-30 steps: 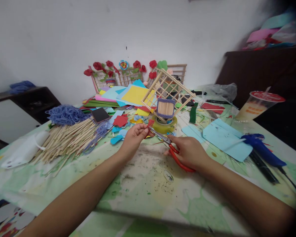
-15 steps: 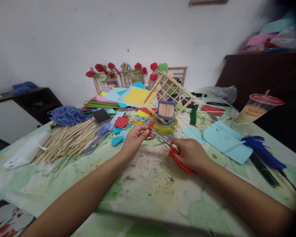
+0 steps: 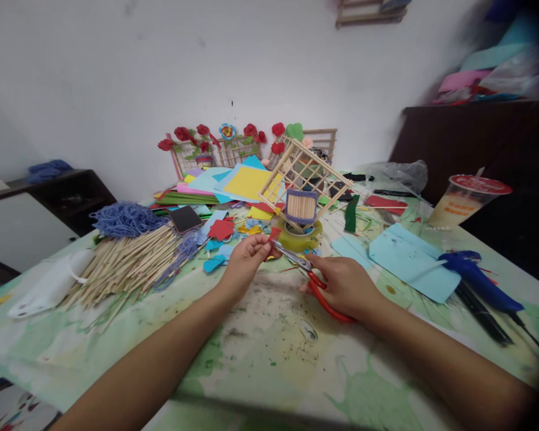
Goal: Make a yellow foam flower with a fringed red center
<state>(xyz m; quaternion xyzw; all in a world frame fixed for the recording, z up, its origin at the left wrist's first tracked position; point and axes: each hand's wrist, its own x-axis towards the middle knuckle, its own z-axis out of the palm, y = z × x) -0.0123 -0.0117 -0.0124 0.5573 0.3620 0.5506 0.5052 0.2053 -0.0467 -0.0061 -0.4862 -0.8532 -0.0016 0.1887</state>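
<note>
Pinched between the thumb and fingers of my left hand (image 3: 250, 257) is a small strip of red paper (image 3: 275, 234), its upper edge cut into a fringe. My right hand (image 3: 341, 283) grips scissors (image 3: 321, 291) by their red handles. The blades point left and meet the paper strip close to my left fingertips; whether they are parted is too small to tell. Just behind the blades stands a roll of olive-green tape (image 3: 300, 237). On it leans a lattice frame of wooden sticks (image 3: 306, 182), with a small stick panel edged in purple yarn.
To the left lie a heap of thin sticks (image 3: 126, 263), purple yarn (image 3: 128, 219) and a white bottle (image 3: 51, 286). On the right are light blue paper (image 3: 413, 263), a blue glue gun (image 3: 480, 278) and a lidded drink cup (image 3: 465, 200). Coloured paper sheets (image 3: 247, 182) are stacked behind.
The view has tilted up slightly, so the far things sit lower. Both hands keep their hold on the paper strip and scissors, with little movement at the blades.
</note>
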